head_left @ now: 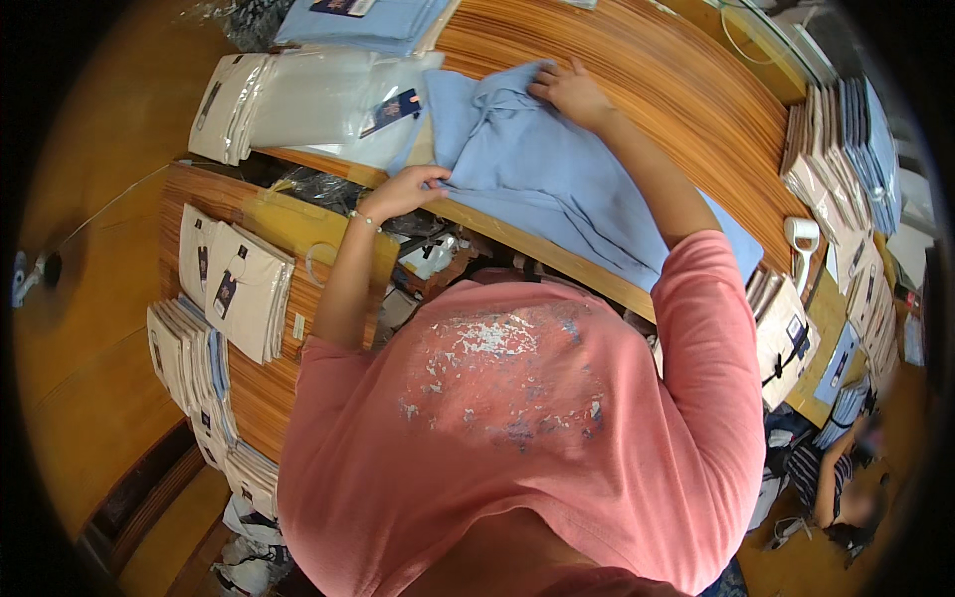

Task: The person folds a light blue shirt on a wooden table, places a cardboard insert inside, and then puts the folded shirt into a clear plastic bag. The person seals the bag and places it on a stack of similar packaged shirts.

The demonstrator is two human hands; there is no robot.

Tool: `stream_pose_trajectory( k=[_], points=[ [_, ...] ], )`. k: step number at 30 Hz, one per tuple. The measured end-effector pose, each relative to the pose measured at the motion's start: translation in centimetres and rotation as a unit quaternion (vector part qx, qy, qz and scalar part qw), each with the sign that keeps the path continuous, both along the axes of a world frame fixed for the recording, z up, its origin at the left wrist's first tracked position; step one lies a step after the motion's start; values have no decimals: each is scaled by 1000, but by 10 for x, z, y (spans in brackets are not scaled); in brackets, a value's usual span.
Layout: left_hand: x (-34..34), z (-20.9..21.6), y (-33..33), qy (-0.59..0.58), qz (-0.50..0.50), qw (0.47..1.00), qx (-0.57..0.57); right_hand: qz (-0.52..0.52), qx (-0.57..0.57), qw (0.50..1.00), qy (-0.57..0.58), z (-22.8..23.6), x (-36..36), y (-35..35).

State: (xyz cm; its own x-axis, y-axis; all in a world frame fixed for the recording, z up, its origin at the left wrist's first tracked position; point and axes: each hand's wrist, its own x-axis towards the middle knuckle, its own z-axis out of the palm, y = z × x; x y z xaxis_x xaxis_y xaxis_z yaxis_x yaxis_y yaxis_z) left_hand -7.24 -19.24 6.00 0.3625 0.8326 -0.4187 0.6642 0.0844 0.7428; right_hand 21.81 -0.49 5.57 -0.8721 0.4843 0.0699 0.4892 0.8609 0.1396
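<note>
Touching a blue cloth (542, 149) laid on a wood-grain surface (686, 75), near edge with slightly parted fingers of the left hand (404, 194), far edge with loosely curled fingers of the right hand (577, 97), impossible to tell whether gripping; beside clear plastic bags (308, 107), with pale garments (811, 159) in glossy wrapping at right.

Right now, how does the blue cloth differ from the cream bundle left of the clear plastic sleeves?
The blue cloth lies spread and rumpled; the cream bundle is folded and stacked. The right hand touches the blue cloth; neither hand touches the cream bundle. Both adjoin the clear plastic sleeves.
</note>
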Motion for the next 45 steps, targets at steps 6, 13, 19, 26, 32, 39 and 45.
stream_pose_trajectory(
  k=[6,13,19,26,32,39,45],
  points=[
    [0,38,57,-199,124,964,125,-21,-294,954,59,122,-19,-80],
    [119,5,119,-94,-391,884,-238,10,-620,756,209,196,-19,-193],
    [85,13,101,-95,-251,936,-227,-377,-500,585,516,159,118,-205],
    [63,40,129,199,-209,949,128,-603,-371,488,511,2,204,-219],
    [24,8,129,207,-58,961,173,-546,-317,544,553,4,225,-192],
    [108,26,76,191,-32,876,443,-640,-64,680,351,-2,288,-228],
    [283,5,14,-92,-299,871,378,-705,-44,705,63,-3,313,-244]
  ],
)
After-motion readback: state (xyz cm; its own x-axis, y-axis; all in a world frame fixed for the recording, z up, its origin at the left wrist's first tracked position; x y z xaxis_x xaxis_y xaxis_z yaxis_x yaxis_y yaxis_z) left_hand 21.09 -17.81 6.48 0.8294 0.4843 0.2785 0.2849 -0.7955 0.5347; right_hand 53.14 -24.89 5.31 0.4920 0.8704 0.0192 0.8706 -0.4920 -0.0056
